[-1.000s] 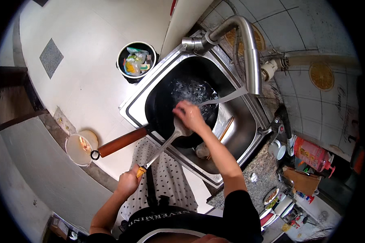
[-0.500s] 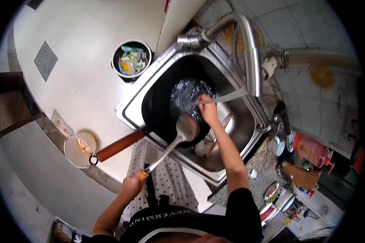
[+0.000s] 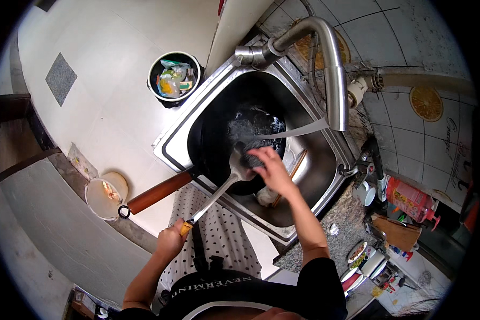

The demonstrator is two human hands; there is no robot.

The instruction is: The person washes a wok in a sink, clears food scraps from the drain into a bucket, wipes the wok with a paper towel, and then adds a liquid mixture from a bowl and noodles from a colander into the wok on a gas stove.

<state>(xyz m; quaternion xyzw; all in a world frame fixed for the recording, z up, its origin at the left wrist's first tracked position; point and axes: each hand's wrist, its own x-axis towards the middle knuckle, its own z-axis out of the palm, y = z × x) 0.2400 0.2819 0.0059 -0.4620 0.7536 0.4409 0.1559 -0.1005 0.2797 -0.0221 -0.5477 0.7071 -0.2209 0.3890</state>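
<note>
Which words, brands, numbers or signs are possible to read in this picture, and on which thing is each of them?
I leave the wording uncopied; lettering stands here:
Black top: white capital letters, readable.
Wall tile: dark sideways script, partly readable.
Red pump bottle: label too small to read.
Packets in the bin: any print too small to read.

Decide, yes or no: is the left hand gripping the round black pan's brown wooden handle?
No, the left hand grips the silver metal spatula by its yellow end, apart from the brown wooden handle.
</note>
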